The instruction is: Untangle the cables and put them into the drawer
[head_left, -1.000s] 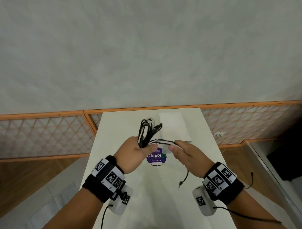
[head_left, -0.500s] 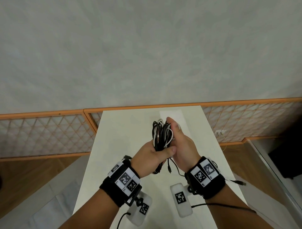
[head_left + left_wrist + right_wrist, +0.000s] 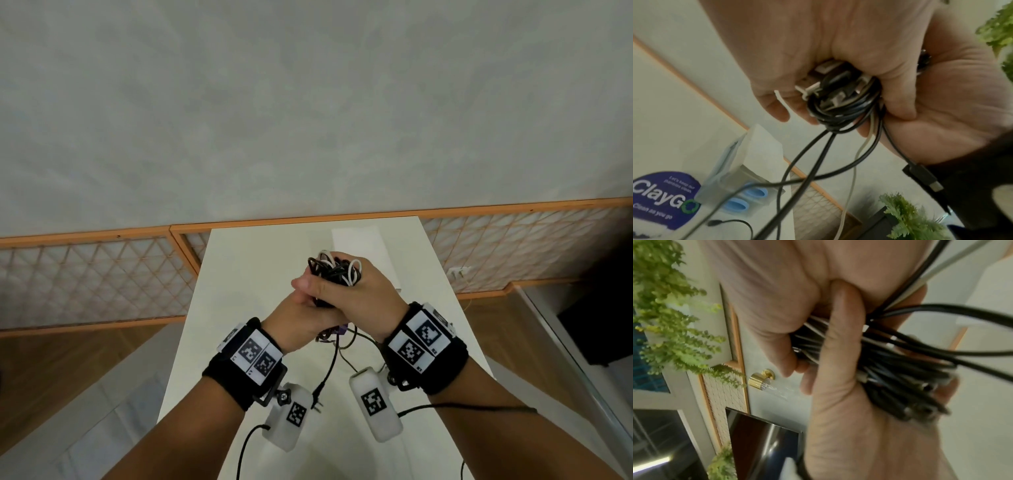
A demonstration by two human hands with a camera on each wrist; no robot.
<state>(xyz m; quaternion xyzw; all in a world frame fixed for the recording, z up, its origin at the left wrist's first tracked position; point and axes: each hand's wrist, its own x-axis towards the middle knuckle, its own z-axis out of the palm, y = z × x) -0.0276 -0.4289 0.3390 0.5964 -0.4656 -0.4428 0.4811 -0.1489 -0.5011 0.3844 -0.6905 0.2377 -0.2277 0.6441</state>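
Observation:
A tangled bundle of black and white cables is held above the white table. My left hand grips its lower part from the left. My right hand wraps over it from the right, thumb across the front. The left wrist view shows the coils and plugs pressed into the palm, with loose ends hanging. In the right wrist view my right hand clamps several black strands. A black plug end dangles between my wrists. A small white drawer box stands behind the hands; its blue pulls show below.
A round purple ClayGo sticker lies on the table under the hands. A lattice partition with orange trim runs behind the table. Green plants, a brass knob and a dark screen are off to the right.
My right hand went from pulling a white strand sideways to closing over the bundle. Both hands now clasp it together, and the cables are bunched tighter.

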